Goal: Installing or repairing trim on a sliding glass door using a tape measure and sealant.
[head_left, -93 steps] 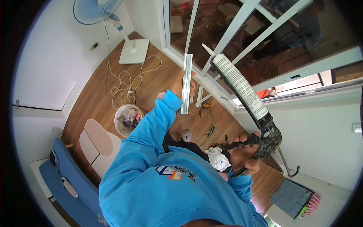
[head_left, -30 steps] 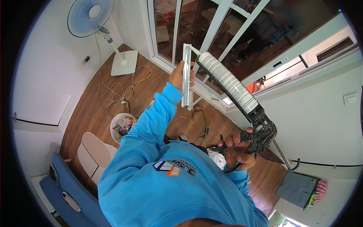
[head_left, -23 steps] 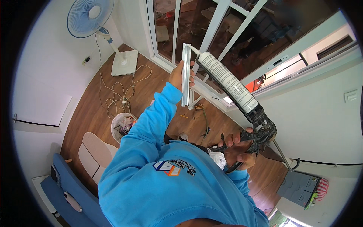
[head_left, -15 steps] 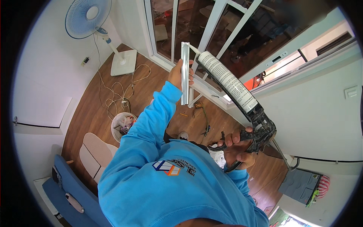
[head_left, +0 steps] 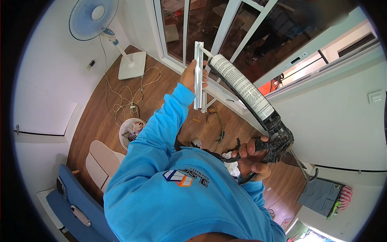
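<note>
My left hand [head_left: 188,76] is closed round a pale metal channel strip [head_left: 198,86], held upright in front of the glass door. In my right hand [head_left: 253,155] is a black caulking gun [head_left: 279,131], gripped at its handle and trigger. A white sealant cartridge [head_left: 242,85] with dark print lies in the gun's cradle, slanting up to the left. Its pale nozzle [head_left: 207,52] meets the strip's right side just below the top end; whether it touches cannot be told. The gun's bent rod [head_left: 313,176] sticks out behind.
White-framed glass doors [head_left: 225,28] stand ahead. A blue fan [head_left: 131,60], looped cord [head_left: 123,97] and bin [head_left: 128,131] are on the left. Pale strips [head_left: 206,105] and a strap-like item [head_left: 219,125] lie on the wooden floor. Grey drawers [head_left: 318,195] stand right, a blue sofa [head_left: 76,201] lower left.
The strip has risen slightly, so the nozzle tip now sits a little further below its top end. Both hands keep their hold, and the gun has barely moved.
</note>
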